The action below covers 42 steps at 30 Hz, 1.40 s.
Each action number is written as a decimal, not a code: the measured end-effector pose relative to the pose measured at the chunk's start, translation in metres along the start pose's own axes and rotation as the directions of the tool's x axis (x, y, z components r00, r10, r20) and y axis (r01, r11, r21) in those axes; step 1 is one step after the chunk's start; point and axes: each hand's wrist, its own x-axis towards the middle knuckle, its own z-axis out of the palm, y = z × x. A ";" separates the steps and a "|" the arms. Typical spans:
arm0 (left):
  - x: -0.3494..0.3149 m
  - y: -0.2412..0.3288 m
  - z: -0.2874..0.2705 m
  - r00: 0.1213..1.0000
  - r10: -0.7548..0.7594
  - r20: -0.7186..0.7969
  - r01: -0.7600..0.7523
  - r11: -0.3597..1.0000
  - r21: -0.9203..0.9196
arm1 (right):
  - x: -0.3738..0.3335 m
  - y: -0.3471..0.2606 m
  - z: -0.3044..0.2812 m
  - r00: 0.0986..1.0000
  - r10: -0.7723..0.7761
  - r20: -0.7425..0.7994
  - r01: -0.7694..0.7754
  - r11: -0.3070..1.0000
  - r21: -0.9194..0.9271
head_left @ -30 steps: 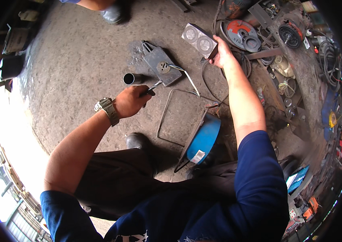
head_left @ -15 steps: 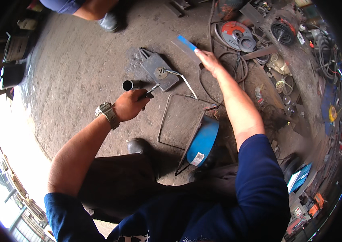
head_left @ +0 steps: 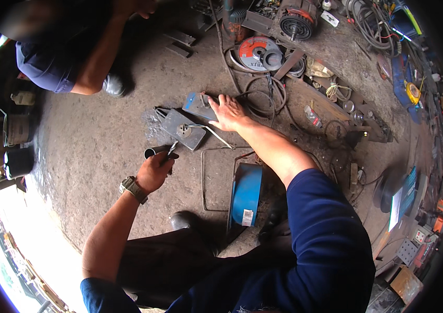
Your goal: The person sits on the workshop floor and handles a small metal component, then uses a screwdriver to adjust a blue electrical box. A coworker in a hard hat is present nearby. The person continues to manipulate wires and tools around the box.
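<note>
My left hand is closed around a short silver rod that looks like a drill bit, its tip pointing away from me. Just beyond that hand is the round open end of a dark pipe. A dark flat metal block lies on the floor ahead, with a round disc and a pale bent strip on top. My right hand has its fingers apart at the right end of a blue and grey flat bar. That bar rests beside the block's far edge.
Between my feet stands a blue curved housing on a wire frame. Cables, an orange-and-grey disc and a motor lie at the far right. Another person crouches at the far left.
My right hand has brought the blue bar left, down beside the dark block, and its fingers have spread. The left hand keeps the rod near the pipe. The view has shifted, showing more of the other person.
</note>
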 end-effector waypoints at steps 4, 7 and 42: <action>-0.010 -0.009 0.002 1.000 -0.010 0.009 0.010 0.999 -0.034 | -0.003 -0.010 0.008 1.000 0.012 0.026 -0.011 0.999 -0.049; -0.013 -0.012 0.003 1.000 0.013 0.008 -0.013 1.000 0.000 | -0.004 -0.015 0.007 0.998 0.033 0.050 -0.032 0.999 -0.033; -0.007 -0.013 -0.005 0.995 0.080 -0.054 -0.077 0.995 0.058 | -0.012 -0.020 -0.025 0.919 0.279 0.279 -0.344 0.912 0.222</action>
